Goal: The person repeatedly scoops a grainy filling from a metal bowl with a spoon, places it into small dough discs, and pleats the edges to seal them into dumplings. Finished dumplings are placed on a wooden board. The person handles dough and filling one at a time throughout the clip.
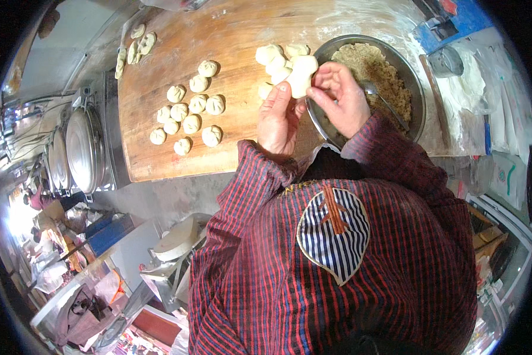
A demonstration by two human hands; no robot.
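Note:
My left hand (pixel 277 121) and my right hand (pixel 341 97) pinch a flat, pale dough wrapper (pixel 303 72) between them, above the near part of a wooden board (pixel 242 157). Just beyond my left hand, several pale dough pieces (pixel 270 54) lie on the board, partly hidden by the wrapper. Close to my right hand stands a metal bowl (pixel 421 97) of crumbly brown filling (pixel 387 68). In the filling rests a metal spoon (pixel 390 107). Left of my hands, several pleated buns (pixel 180 110) sit in a loose group.
More shaped dough pieces (pixel 134 52) lie at the board's far left corner. Large round metal lids (pixel 83 151) hang beyond its left edge. At the right are a metal cup (pixel 446 61), a blue object (pixel 467 23) and plastic bags (pixel 505 112). Flour dusts the board.

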